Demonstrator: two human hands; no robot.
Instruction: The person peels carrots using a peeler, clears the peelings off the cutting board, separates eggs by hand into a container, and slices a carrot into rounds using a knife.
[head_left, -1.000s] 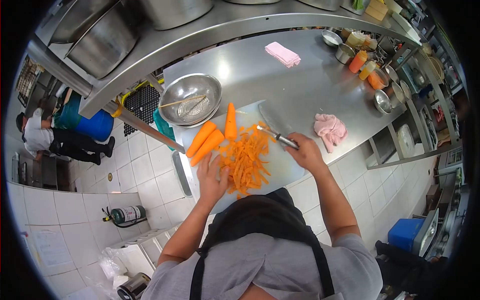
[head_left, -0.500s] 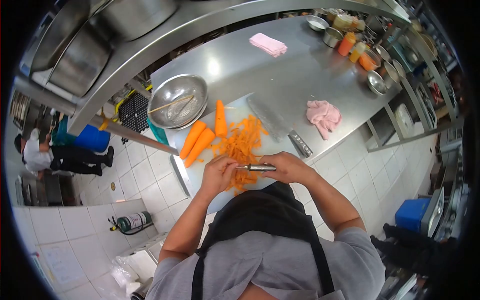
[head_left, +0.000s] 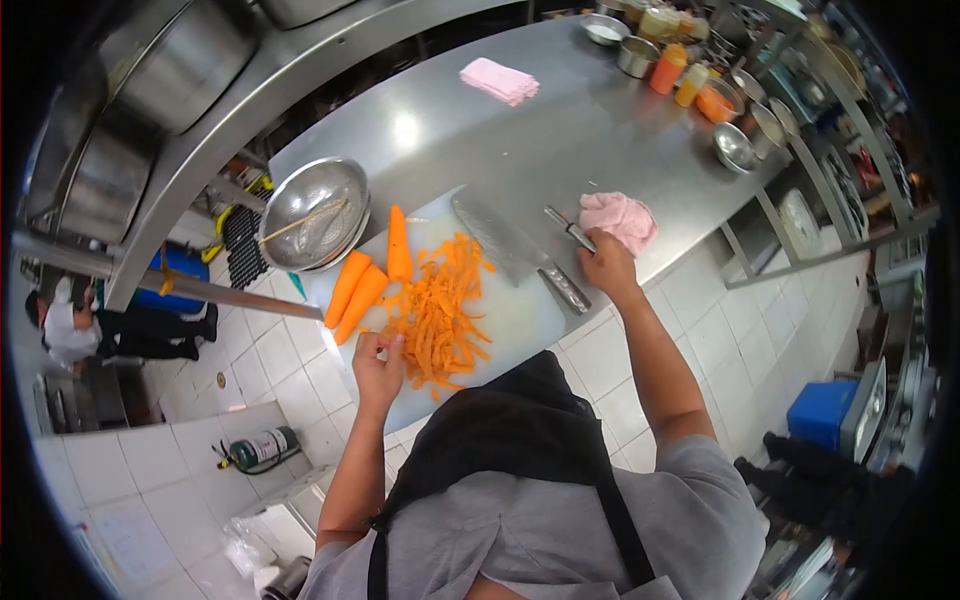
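Observation:
My right hand (head_left: 607,264) grips a metal-handled peeler (head_left: 568,228) at the board's right side, close beside a crumpled pink cloth (head_left: 620,222). My left hand (head_left: 380,368) is closed, its fingers curled together over the left part of the cutting board (head_left: 520,325); whatever they may hold is hidden. A heap of orange carrot peelings (head_left: 440,315) covers the middle of the board. Left of the heap lie two peeled carrots (head_left: 352,292) side by side and another carrot (head_left: 398,245). A wide-bladed cleaver (head_left: 500,240) rests along the board's far right edge, its handle pointing toward me.
A metal strainer bowl (head_left: 315,215) with a stick across it stands at the left. Farther off on the steel table (head_left: 450,130) lies a folded pink cloth (head_left: 499,80). Squeeze bottles (head_left: 668,70) and metal bowls (head_left: 735,148) line the right end. Another person (head_left: 110,325) is at far left.
My hands have parted. The right carried the peeler away to the right, beside the crumpled cloth; the left moved left and down, off the peeler. The whole view has shifted a little.

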